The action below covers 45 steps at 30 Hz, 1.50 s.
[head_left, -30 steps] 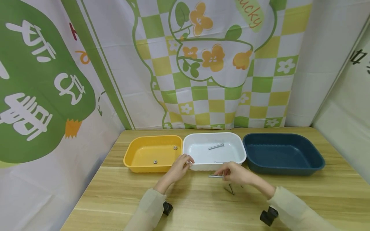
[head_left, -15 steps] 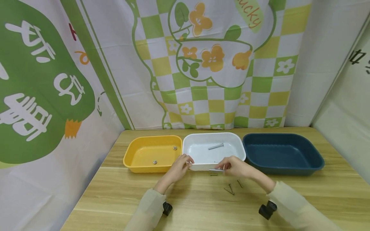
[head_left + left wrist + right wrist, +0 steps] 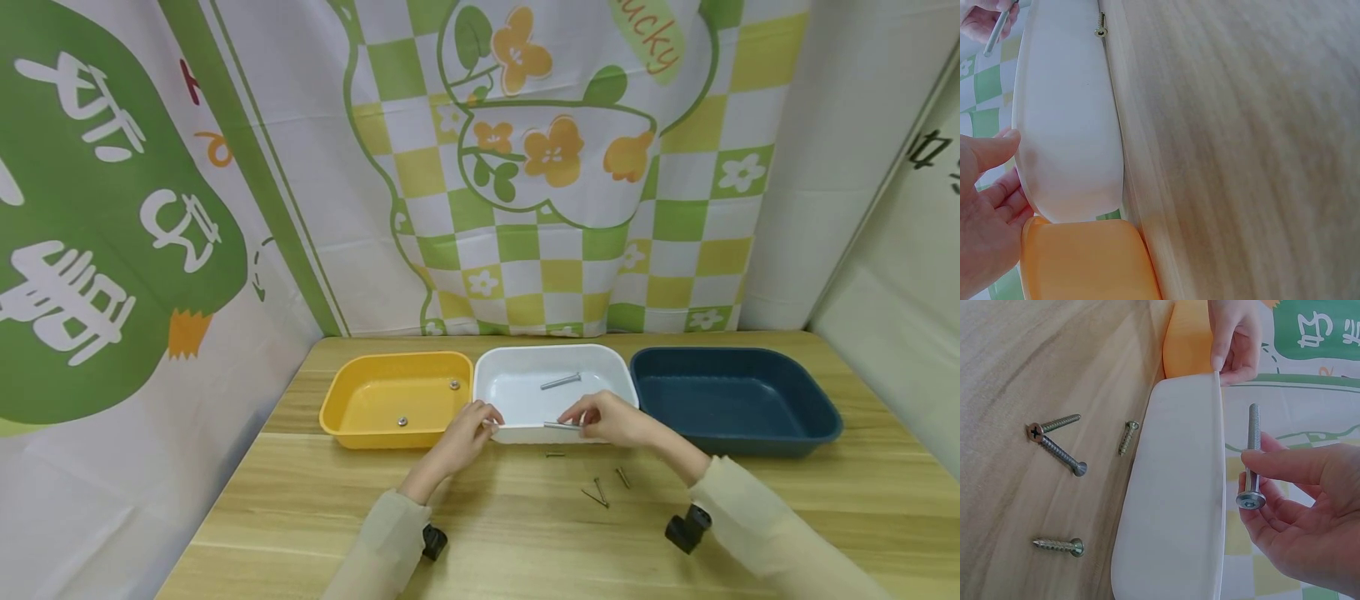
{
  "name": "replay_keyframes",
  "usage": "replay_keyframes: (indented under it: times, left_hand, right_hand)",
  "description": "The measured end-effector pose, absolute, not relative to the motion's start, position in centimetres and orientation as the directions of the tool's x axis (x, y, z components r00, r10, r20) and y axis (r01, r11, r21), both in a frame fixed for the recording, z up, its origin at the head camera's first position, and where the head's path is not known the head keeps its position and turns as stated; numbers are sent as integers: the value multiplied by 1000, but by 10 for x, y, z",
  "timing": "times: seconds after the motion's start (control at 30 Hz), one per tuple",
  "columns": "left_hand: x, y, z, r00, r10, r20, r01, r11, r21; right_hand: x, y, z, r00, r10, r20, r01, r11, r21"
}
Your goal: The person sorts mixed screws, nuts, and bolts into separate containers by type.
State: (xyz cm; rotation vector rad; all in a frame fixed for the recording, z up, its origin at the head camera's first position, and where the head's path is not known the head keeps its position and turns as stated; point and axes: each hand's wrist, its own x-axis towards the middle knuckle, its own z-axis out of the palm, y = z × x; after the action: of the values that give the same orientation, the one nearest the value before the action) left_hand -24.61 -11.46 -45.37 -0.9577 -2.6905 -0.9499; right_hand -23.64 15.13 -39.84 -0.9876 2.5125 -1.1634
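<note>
My left hand pinches the near-left rim of the white tray, thumb outside and fingers inside. Between the thumb and fingers of my right hand is a silver bolt with a round socket head and a threaded end. The head view has this bolt level with the tray's front rim, and the right wrist view shows it just above the rim. Another silver bolt lies inside the white tray. On the table in front are several brass-coloured screws, among them a crossed pair and one screw lying apart.
The yellow tray at left holds two small nuts, one nut near its right wall. A dark blue tray adjoins the white one on the right. Close before the white tray's front wall lies a small screw. A patterned curtain hangs behind.
My right hand has risen with the bolt from over the table to the white tray's front rim, uncovering screws beneath. My left hand has stayed on the rim.
</note>
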Motion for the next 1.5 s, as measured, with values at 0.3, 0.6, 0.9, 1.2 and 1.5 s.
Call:
replay_keyframes:
  times: [0.3, 0.6, 0.9, 1.2, 1.5]
  left_hand:
    - [-245, -115, -453, -791, 522, 318, 606, 602, 519]
    - [-246, -114, -453, -784, 526, 331, 617, 594, 516]
    - [-246, -114, -453, -786, 521, 334, 615, 597, 515]
    - [-246, -114, -454, -786, 517, 340, 615, 597, 514]
    - [-246, -114, -454, -788, 517, 336, 613, 599, 516]
  right_hand:
    - [-249, 151, -396, -752, -652, 100, -503, 468, -726]
    - [-261, 151, -394, -752, -654, 86, -500, 480, -721]
    - [-270, 152, -394, -766, -641, 50, -478, 517, -710]
    - [-282, 153, -395, -775, -632, 22, -449, 526, -722]
    - [-290, 154, -398, -793, -609, 6, -420, 540, -729]
